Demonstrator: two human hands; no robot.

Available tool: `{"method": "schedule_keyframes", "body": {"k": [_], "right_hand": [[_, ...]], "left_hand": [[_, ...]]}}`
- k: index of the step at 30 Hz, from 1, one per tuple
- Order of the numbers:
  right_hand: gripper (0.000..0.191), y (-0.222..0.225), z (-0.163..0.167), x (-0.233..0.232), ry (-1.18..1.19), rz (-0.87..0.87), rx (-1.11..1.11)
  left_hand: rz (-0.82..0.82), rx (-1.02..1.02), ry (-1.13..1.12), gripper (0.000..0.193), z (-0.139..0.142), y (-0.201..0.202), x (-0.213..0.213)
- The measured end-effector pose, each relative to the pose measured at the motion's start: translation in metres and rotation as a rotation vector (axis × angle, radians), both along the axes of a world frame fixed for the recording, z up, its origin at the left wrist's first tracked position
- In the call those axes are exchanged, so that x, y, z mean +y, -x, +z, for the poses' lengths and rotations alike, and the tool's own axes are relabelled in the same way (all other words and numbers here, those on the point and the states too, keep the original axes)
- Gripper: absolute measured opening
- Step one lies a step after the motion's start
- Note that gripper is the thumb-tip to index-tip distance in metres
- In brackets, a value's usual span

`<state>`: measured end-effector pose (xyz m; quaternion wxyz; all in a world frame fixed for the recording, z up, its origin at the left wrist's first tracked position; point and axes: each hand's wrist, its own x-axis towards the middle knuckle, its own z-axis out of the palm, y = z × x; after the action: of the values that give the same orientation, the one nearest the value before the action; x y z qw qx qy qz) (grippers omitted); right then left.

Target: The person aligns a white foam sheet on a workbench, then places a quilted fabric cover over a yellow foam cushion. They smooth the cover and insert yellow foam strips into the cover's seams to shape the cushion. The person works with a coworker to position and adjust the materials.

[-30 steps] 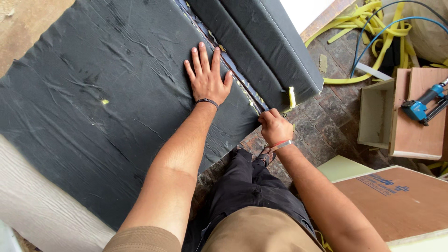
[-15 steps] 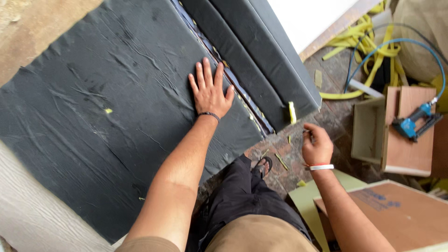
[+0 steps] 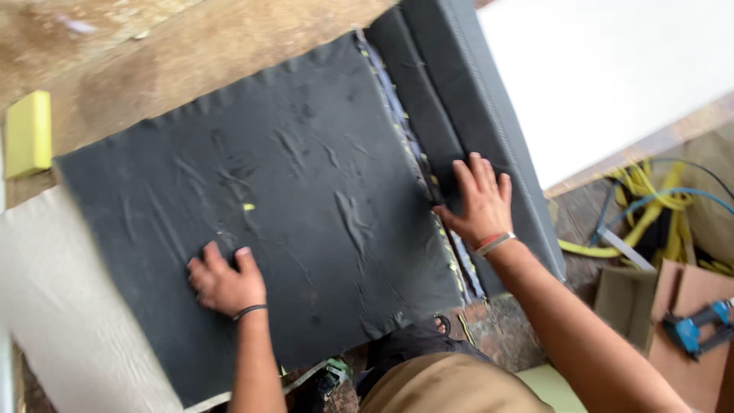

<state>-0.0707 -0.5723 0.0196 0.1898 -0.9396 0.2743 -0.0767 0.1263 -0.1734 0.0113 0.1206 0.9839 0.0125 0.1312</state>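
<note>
Both hands were down on the work. The left hand [image 3: 224, 281] lay on the dark fabric sheet [image 3: 306, 199], near its lower left part, fingers curled inward and knuckles up, pressing the cloth rather than clamped on anything; a dark band sat on that wrist. The right hand [image 3: 478, 200] was spread flat, fingers apart, at the seam where the sheet met the grey upholstered panel [image 3: 466, 115], fingertips resting on the panel's padded edge, holding nothing. A red and silver bracelet [image 3: 493, 243] ringed that wrist.

The sheet itself lay wrinkled and stretched across the middle of the view, with a wooden surface [image 3: 191, 53] above it and a pale textured board [image 3: 69, 306] at lower left. A frayed strip of trimmings ran along the seam.

A yellow sponge block [image 3: 28, 134] sat at the far left, well apart from both hands. At right, a tangle of yellow and blue hoses [image 3: 650, 206] lay on the floor, and a blue pneumatic stapler [image 3: 697, 327] rested on cardboard [image 3: 688, 306] near the lower right corner.
</note>
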Motion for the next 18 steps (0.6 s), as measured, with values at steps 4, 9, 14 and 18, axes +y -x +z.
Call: {"method": "schedule_keyframes", "body": {"k": [4,9,14,18], "right_hand": [[0.114,-0.022,-0.024,-0.015,0.018,0.012,0.096],[0.120,-0.025,-0.041,-0.015,0.052,0.038,0.057],[0.116,-0.011,-0.047,-0.025,0.022,0.113,-0.014],[0.115,-0.004,-0.053,-0.063,-0.031,0.196,-0.087]], "left_hand": [[0.345,0.261,0.070,0.104,-0.014,-0.038,0.072],[0.631,0.299,0.284,0.123,-0.009,-0.054,0.110],[0.771,0.305,0.325,0.136,0.006,-0.059,0.110],[0.703,0.555,0.341,0.121,0.047,-0.046,0.113]]}}
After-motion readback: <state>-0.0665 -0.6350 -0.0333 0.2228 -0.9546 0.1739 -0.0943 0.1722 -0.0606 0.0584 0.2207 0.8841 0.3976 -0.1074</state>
